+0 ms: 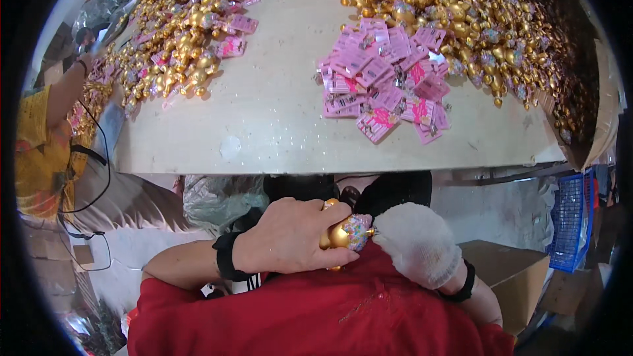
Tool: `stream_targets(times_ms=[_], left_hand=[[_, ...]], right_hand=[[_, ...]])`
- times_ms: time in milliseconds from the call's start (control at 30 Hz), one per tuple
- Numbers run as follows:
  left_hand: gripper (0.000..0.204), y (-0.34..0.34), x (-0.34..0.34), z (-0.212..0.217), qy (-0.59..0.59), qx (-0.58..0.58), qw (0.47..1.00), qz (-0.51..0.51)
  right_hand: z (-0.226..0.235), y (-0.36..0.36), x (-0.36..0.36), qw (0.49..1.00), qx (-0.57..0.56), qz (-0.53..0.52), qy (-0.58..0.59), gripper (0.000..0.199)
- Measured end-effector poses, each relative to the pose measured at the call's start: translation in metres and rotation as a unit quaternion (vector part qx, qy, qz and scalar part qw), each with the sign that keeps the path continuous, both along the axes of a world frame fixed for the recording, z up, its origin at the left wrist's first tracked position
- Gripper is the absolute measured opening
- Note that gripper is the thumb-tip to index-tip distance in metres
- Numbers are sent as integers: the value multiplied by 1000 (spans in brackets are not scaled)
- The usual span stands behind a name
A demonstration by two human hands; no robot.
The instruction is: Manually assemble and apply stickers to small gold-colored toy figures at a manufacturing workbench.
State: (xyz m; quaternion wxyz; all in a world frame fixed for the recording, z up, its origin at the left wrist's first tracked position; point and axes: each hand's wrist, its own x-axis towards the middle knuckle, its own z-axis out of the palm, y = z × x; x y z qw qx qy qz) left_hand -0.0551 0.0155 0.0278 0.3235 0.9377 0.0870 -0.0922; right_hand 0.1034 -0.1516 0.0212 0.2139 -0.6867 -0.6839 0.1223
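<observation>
The left hand [283, 234] clamps its fingers round the gold figure [349, 233], whose long axis runs sideways, right end just by the gloved right hand [419, 244], grip unclear.

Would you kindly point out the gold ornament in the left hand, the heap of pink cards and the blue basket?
Gold ornament [341, 235]: head view, on its smooth rounded part.
Heap of pink cards [384, 86]: head view, on a card near its middle.
Blue basket [568, 223]: head view, on its wall.
</observation>
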Motion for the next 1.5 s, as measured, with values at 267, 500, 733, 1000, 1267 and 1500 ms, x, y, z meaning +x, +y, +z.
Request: stream_targets(times_ms=[267, 500, 733, 1000, 1267, 1500], left_hand=[[53, -19, -12, -10, 13, -32, 999, -22], [51, -20, -11, -7, 2, 29, 999, -45], [47, -19, -8, -4, -4, 52, 996, -67], [48, -19, -5, -14, -12, 36, 999, -33], [59, 9, 12, 4, 22, -7, 999, 39], [48, 177, -9, 7, -89, -66, 904, 414]], right_hand=[[-29, -20, -12, 997, -38, 55, 49, 13], [-34, -22, -13, 995, -38, 70, 59, 14], [-35, -25, -15, 994, -5, 84, 71, 13], [-47, -19, -13, 983, -20, 33, 180, 11], [-10, 5, 12, 908, -104, -63, 401, 26], [-31, -17, 33, 678, -17, -215, 702, 48]])
